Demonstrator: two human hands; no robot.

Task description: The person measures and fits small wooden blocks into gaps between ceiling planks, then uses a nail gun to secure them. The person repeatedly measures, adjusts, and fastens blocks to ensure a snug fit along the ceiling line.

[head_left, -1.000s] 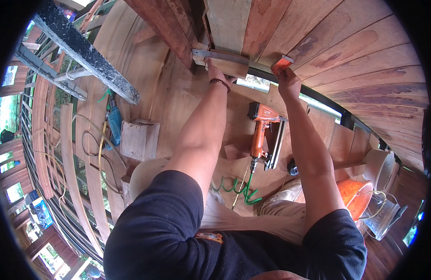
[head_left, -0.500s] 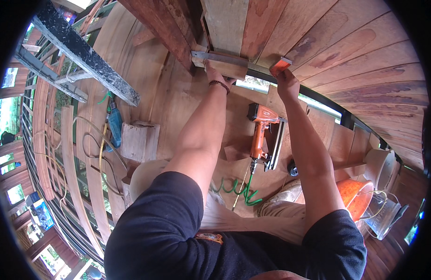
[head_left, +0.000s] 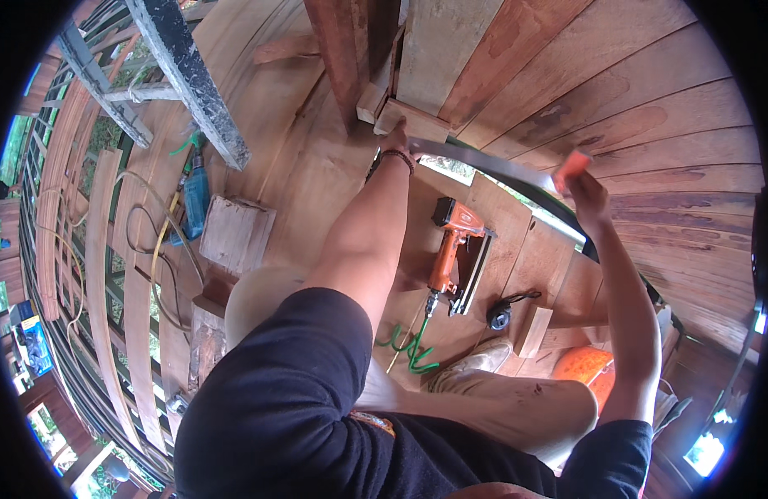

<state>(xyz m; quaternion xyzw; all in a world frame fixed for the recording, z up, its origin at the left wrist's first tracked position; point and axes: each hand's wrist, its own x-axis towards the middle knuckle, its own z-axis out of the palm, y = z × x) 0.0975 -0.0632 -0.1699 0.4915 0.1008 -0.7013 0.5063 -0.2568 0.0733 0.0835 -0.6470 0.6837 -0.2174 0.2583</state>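
My right hand (head_left: 588, 200) is closed around the orange handle of a handsaw (head_left: 492, 165). Its long metal blade reaches left from the handle toward the wood block (head_left: 417, 121) by the wall. On that block rests my left hand (head_left: 396, 143), a beaded bracelet at its wrist; its fingers grip the block's near side, partly hidden. Whether the blade's tip touches the wood is not clear. Between my forearms an orange nail gun (head_left: 455, 241) lies on the plywood floor, joined to a coiled green air hose (head_left: 413, 349).
Ahead and right rises a plank wall (head_left: 617, 108), with a gap along its foot. A wooden post (head_left: 338, 58) stands beside the block. Left are a paint-spattered ladder (head_left: 188, 79), a blue drill (head_left: 196, 200) and a wood offcut (head_left: 237, 233). A tape measure (head_left: 500, 316) and an orange bucket (head_left: 585, 366) lie right.
My right hand has drawn the saw right and toward me, so the blade no longer lies across the block. My left hand stays at the block. The view has shifted.
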